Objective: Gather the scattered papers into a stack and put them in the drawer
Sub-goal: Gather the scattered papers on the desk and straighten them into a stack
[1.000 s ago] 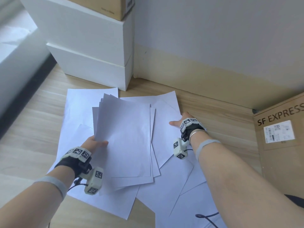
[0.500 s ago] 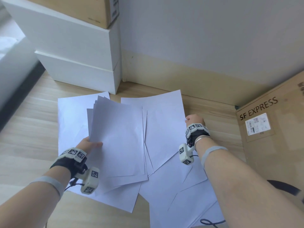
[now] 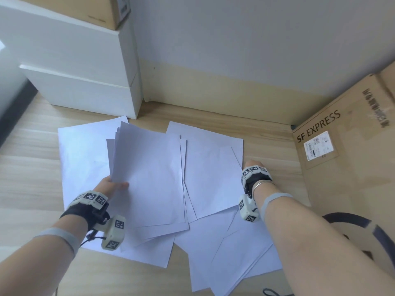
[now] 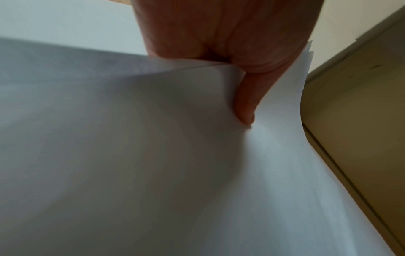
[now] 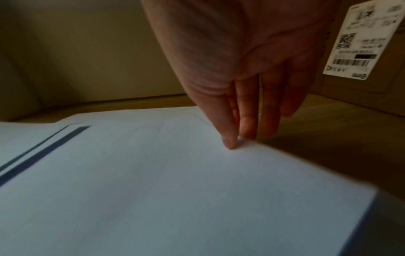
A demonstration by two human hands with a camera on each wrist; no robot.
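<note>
My left hand (image 3: 113, 185) grips a loose stack of white papers (image 3: 149, 178) by its left edge, lifted above the floor; in the left wrist view the thumb (image 4: 246, 104) presses on the top of the stack (image 4: 153, 155). More white sheets (image 3: 213, 178) lie scattered on the wooden floor under and right of the stack. My right hand (image 3: 253, 164) is at the right edge of one floor sheet. In the right wrist view its thumb and fingertips (image 5: 230, 143) pinch that sheet's edge (image 5: 175, 173).
A white drawer cabinet (image 3: 85, 90) stands at the back left with a cardboard box (image 3: 89, 7) on top. An SF Express cardboard box (image 3: 342, 157) stands at the right. The wall and beige skirting (image 3: 213, 88) run behind. Further sheets (image 3: 235, 253) lie near my right forearm.
My right hand has slid from the middle of the floor sheet to its right edge and pinched it. The left hand still holds the stack; the view has shifted right.
</note>
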